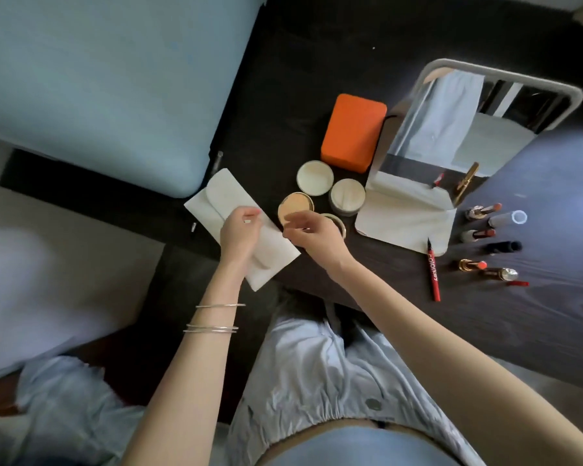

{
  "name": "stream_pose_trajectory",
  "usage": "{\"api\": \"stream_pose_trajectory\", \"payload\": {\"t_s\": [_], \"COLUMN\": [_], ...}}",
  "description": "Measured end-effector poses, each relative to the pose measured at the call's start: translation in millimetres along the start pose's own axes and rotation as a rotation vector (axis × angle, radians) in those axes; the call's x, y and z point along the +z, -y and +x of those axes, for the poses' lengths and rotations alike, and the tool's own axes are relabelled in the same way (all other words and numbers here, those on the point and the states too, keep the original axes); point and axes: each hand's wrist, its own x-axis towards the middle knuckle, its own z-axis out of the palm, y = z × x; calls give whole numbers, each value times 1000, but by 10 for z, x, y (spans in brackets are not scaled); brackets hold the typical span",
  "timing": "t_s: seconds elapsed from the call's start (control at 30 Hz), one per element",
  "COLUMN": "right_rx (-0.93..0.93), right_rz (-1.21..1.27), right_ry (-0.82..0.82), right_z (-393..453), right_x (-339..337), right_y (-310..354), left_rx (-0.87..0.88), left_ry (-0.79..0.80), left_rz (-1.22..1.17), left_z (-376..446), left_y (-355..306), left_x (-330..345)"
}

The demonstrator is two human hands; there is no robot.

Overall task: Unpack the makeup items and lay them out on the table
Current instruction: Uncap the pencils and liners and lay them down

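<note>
- My left hand (240,230) rests, fingers curled, on the flat white fabric pouch (239,227) on the dark table (535,314).
- My right hand (312,232) hovers loosely curled over the round gold open compact (295,207); I can't tell if it grips anything.

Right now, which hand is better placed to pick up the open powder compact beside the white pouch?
Right. The right hand hovers directly over the open compact, fingers loosely curled. The left hand rests on the white pouch, steadying it, so probably keep it there.

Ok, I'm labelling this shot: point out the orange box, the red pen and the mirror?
orange box (352,131): head view, middle of its top face.
red pen (433,274): head view, mid-barrel, on the lettering.
mirror (549,83): head view, top frame rim.
</note>
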Motion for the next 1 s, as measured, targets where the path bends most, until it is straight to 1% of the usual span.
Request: {"api": "stream_pose_trajectory", "payload": {"t_s": [0.1, 0.27, 0.5, 0.63, 0.7, 0.8, 1.0], "right_rx": [4, 30, 44, 47, 56, 86, 126], "right_rz": [-26, -21, 32, 10, -22, -53, -36], "right_ry": [47, 62, 116, 177, 217, 249, 228], "right_z": [128, 285, 372, 404, 418, 444, 450], "right_x": [183, 383, 726, 982, 1093, 1219, 1277], "right_y": [166, 276, 281, 292, 288, 262, 204], "left_rx": [14, 18, -36, -56, -74, -108, -117], "left_ry": [-77, -94, -170, -217, -204, -141, -136], "left_rz": [84, 216, 232, 205, 244, 357, 446], "left_z": [228, 523, 548, 581, 618, 680, 785], "left_y": [-53, -73, 240, 480, 578, 660, 606], "left_x": [-234, -448, -643, -801, -848, -845, -812]}}
